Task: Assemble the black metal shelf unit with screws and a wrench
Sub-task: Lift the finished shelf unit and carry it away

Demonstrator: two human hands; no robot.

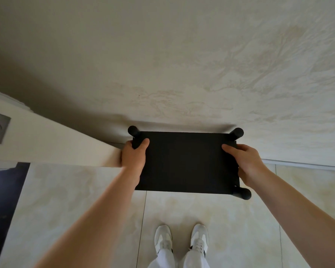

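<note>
Head view: hands (133,155) (246,163) grip black shelf unit (186,163), long axis left-right.

Shelf unit (186,163) stands against the wall (182,64), shoes (181,238) before it.

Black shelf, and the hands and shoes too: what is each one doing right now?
black shelf: held at both ends, top panel facing the camera, close to the wall.
post caps: three round ones show at the corners; the fourth is hidden.
left hand: grips the far-left post.
right hand: grips the shelf's right edge.
shoes: side by side on the tiled floor.
</note>
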